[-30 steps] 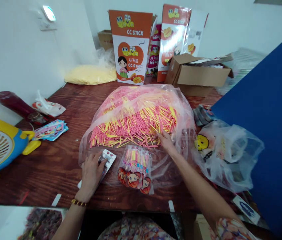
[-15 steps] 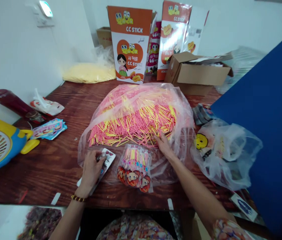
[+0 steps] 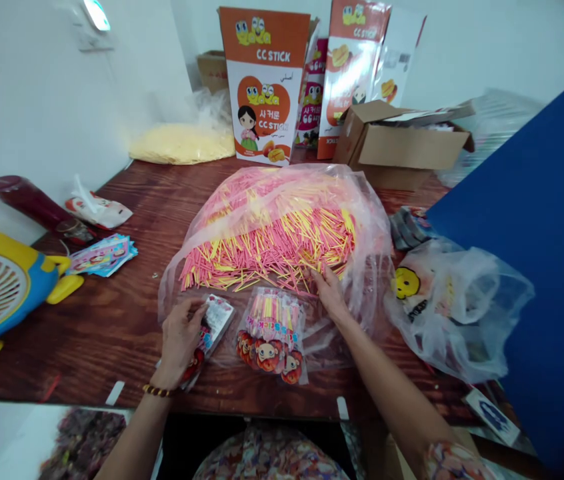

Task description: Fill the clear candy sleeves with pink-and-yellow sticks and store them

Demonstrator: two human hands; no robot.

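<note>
A heap of thin pink and yellow sticks (image 3: 267,243) lies in a large clear plastic bag (image 3: 379,280). At the heap's front right edge, my right hand (image 3: 329,291) has its fingers closed around a few sticks; exactly how many is hidden. My left hand (image 3: 182,333) pinches the top of a small printed plastic bag (image 3: 205,337) with a red-haired cartoon figure, lying on a pale stack beneath. Between my hands sit several filled stick packets (image 3: 269,333), overlapping, with cartoon heads toward me and sticks visible inside.
A yellow and blue fan (image 3: 7,287), blue printed packets (image 3: 105,255), tissues (image 3: 99,210) and a dark red bottle (image 3: 32,203) stand left. Cartons (image 3: 265,87) and an open box (image 3: 402,143) line the back. A white carrier bag (image 3: 462,307) and blue panel (image 3: 527,220) are right.
At my left hand, a printed bag with a cartoon figure now shows over the pale stack. My right hand stays at the heap's edge, fingers hardly moved. The view shifts slightly.
</note>
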